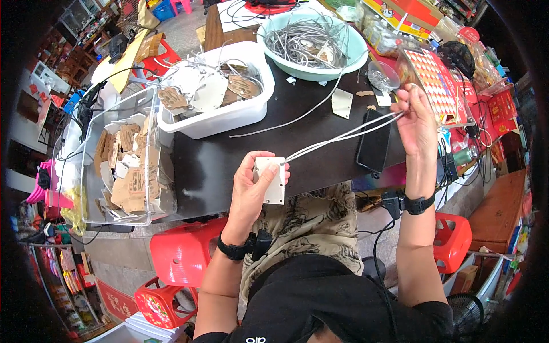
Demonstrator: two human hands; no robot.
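Black shirt [320, 291] nearest the eye, on a person at the dark tabletop [200, 166]. Left hand [250, 186]: thumb pressed on the face of a white card [275, 191] with small holes, gripping it just over the tabletop's near edge. Right hand [416, 117]: raised, well apart to the right, fingertips pinched together on the far ends of pale strands [343, 136]. Strands run nearly straight from the card's top corner to that pinch; whether threaded through a hole or only lying against it, cannot tell.

Progress, judged: this piece looks partway, card and strands both in hand. Material left looks plentiful: green basin [309, 72] heaped with grey cord [297, 43], one loose pale card [342, 103] lying near it. White tub [214, 127] and clear bin [117, 221], farther left, hold mixed pieces [131, 191]; finished count unclear.
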